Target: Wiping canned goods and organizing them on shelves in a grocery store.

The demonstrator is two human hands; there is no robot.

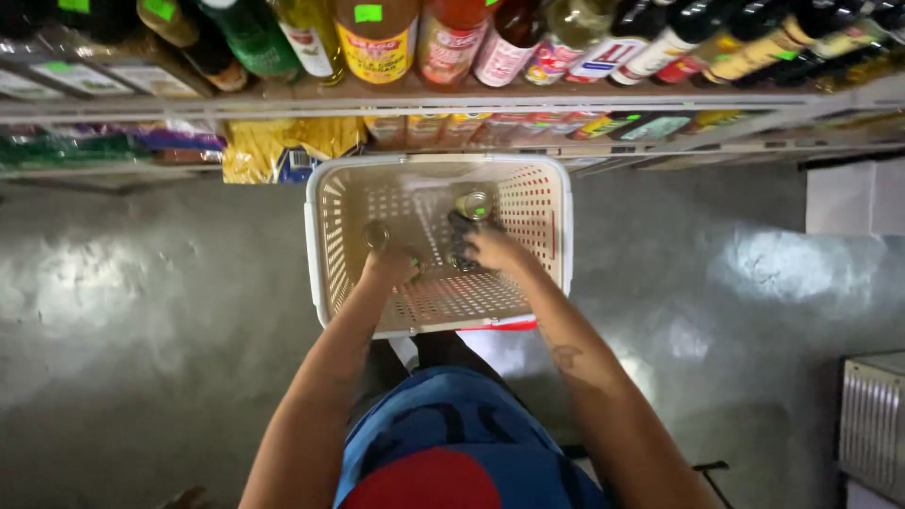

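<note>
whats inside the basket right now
The basket holds a few bottles seen from above: one by the left hand, and two by the right hand. The hands cover anything beneath them.

Dark bottles (464, 231) upright in white perforated basket (438, 302) on grey floor, metal caps up

Basket (320, 236) is open on top so there's room to reach straight down, but its slotted walls box in the sides, a few bottles (473, 205) crowd the far end, and the shelf (452, 102) edge sits right over its far rim.
</note>
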